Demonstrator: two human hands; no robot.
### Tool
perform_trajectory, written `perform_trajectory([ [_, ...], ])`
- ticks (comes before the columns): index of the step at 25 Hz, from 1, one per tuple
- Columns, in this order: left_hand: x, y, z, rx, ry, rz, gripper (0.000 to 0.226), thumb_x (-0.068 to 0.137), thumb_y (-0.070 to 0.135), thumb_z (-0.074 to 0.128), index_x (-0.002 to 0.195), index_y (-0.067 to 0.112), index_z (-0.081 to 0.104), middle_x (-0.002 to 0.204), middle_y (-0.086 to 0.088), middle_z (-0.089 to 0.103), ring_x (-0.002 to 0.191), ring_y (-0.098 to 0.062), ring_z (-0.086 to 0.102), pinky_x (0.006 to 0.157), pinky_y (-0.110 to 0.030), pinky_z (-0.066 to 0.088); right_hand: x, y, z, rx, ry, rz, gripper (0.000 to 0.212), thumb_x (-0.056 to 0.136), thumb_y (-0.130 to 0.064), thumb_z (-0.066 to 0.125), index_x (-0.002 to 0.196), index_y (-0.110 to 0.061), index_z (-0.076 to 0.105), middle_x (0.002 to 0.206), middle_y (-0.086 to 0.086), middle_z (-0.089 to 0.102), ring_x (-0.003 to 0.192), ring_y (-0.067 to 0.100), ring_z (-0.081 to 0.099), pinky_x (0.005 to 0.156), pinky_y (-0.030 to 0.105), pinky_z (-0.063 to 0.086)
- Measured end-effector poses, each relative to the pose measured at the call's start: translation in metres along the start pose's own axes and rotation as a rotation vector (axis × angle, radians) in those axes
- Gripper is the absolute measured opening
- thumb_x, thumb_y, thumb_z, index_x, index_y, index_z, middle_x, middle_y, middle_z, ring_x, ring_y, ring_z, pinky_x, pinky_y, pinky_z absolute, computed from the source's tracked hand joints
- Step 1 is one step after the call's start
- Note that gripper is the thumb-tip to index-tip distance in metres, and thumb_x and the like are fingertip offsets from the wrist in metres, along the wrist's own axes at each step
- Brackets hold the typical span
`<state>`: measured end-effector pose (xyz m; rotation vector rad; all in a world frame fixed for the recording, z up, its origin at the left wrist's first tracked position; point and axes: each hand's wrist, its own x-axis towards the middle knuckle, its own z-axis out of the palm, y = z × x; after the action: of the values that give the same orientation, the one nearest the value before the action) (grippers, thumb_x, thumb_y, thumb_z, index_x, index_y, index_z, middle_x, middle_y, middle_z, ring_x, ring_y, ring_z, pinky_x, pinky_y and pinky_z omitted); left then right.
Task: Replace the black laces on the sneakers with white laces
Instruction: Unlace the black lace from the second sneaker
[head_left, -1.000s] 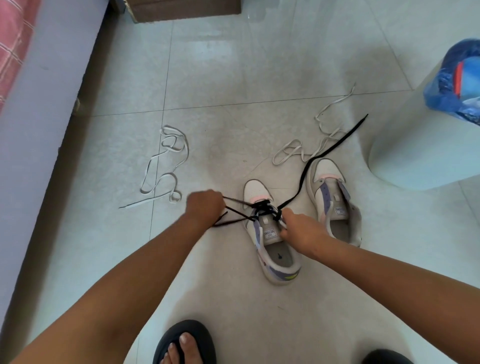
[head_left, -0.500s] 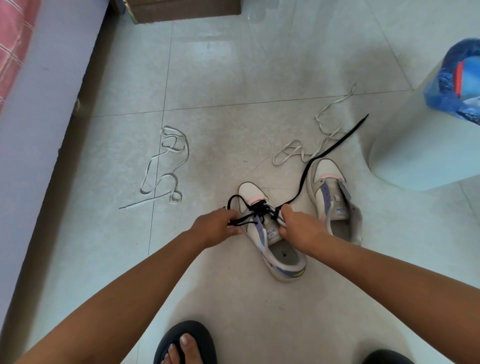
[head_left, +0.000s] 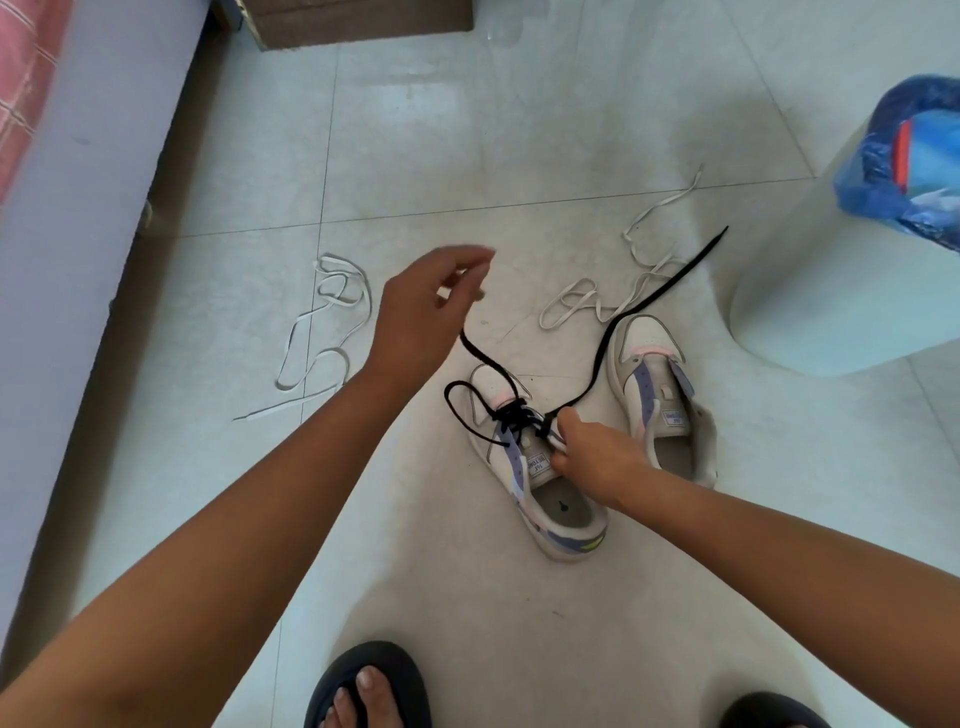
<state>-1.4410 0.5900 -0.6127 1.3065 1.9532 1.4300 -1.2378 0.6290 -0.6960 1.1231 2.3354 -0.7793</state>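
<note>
The left hand (head_left: 421, 312) is raised, its loosely curled fingers (head_left: 470, 260) pinching the flat black lace (head_left: 597, 358). The right hand (head_left: 592, 457) grips the lace at the white-and-lilac sneaker (head_left: 524, 467) on the tiled floor (head_left: 467, 130).

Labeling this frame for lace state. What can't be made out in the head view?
- How the left hand holds the black lace: the contact is hidden by the hand itself.
- Eyelets on the near sneaker: partly covered by the right hand; how many are still laced is unclear.
- Tongue label text: too small.
- Blue bag and bin: cut off by the right edge.
- Cardboard box: cut off by the top edge.
</note>
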Motion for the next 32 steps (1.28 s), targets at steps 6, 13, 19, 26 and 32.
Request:
perform_trajectory([
  [6,-0.049,-0.042,0.008,0.333,-0.544,-0.982,0.057,0.098,0.052,0.031,0.083,0.006,0.061,0.077,-0.008,0.063,0.062,-0.021,0.057,0.056,-0.027,0.041,-0.001,-0.001,0.001,-0.027,0.002,-0.005,0.021,0.094,-0.026,0.044,0.096,-0.016,0.026,0.078,0.004,0.047,0.069,0.025,0.046,0.049,0.031,0.026],
  [13,-0.073,-0.067,0.041,0.376,-0.522,-0.682,0.025,0.097,0.025,0.046,0.074,0.014,0.049,0.077,-0.006,0.06,0.062,-0.016,0.059,0.055,-0.025,0.04,-0.001,0.0,0.001,-0.016,0.002,0.002,0.02,0.093,-0.026,0.045,0.095,-0.017,0.026,0.077,0.004,0.047,0.068,0.025,0.047,0.054,0.032,0.029],
  [19,-0.046,-0.117,-0.058,1.401,-0.418,-0.522,0.024,0.096,0.014,0.039,0.112,0.008,0.056,0.111,-0.01,0.063,0.102,-0.031,0.063,0.082,-0.034,0.047,-0.001,0.0,0.007,-0.004,-0.005,0.013,0.02,0.093,-0.025,0.044,0.096,-0.017,0.026,0.075,0.003,0.046,0.067,0.025,0.046,0.055,0.032,0.031],
  [26,-0.085,-0.065,0.036,0.021,-0.715,-1.188,0.055,0.097,0.049,0.032,0.067,0.011,0.058,0.051,0.0,0.054,0.042,-0.013,0.048,0.046,-0.016,0.03,0.001,0.0,0.01,-0.017,0.006,-0.014,0.021,0.093,-0.026,0.044,0.096,-0.016,0.026,0.079,0.006,0.048,0.069,0.027,0.047,0.06,0.034,0.034],
  [32,-0.073,-0.087,0.016,0.378,-0.543,-0.837,0.027,0.094,0.016,0.047,0.073,0.003,0.059,0.075,-0.014,0.058,0.061,-0.025,0.058,0.046,-0.023,0.043,0.0,0.002,0.006,-0.011,-0.013,0.01,0.02,0.093,-0.025,0.045,0.101,-0.015,0.03,0.08,0.005,0.049,0.07,0.026,0.048,0.06,0.033,0.035],
])
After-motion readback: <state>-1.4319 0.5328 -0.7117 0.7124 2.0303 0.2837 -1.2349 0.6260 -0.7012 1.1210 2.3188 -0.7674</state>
